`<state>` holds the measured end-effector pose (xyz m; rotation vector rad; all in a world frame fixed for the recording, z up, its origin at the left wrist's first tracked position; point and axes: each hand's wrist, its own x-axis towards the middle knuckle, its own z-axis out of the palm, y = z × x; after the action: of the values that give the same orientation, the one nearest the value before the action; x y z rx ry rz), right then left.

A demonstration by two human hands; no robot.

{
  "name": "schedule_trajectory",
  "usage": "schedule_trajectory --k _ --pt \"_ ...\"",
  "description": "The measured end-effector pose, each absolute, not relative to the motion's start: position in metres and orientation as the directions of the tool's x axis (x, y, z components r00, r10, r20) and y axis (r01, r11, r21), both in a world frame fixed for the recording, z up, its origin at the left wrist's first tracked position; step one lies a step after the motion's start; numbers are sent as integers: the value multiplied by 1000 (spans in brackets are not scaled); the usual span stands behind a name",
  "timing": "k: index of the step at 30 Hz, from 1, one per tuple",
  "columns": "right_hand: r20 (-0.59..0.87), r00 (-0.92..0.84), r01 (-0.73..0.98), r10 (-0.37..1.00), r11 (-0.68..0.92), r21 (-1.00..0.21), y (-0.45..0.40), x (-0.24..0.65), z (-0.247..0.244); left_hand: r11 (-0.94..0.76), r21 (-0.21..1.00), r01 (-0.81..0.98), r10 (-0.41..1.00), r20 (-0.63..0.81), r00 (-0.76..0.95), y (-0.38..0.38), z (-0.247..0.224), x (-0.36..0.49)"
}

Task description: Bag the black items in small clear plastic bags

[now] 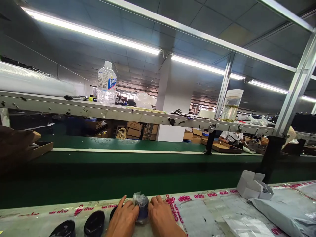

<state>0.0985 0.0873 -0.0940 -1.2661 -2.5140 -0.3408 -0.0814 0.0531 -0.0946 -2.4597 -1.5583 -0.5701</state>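
Factory belt runs green beyond your bench (212, 210). Your left hand (123, 219) and right hand (161, 217) have fingers clamped on the wrapped jar (141, 204) at the near edge. Keep both grips even, clear of the black lids (94, 223).

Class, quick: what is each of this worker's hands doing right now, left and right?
Left hand: fingers closed against the small dark round item wrapped in clear plastic, holding its left side.
Right hand: fingers closed against the same item, holding its right side.
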Motion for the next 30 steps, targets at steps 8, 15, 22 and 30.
schedule_trajectory --k 8,15,22,30 --pt "342 -431 840 835 510 -186 80 102 -80 -300 295 907 923 329 199 42 -60 -65" --pt "323 -181 871 929 304 -387 83 118 -26 -143 530 836 966 259 2 48 -10 -65" --pt "320 -66 872 945 211 -442 69 126 -21 -150 557 817 963 268 -6 42 -20 -63" --pt "417 -423 780 804 558 -284 54 129 -41 -523 189 831 779 502 375 37 -38 -70"
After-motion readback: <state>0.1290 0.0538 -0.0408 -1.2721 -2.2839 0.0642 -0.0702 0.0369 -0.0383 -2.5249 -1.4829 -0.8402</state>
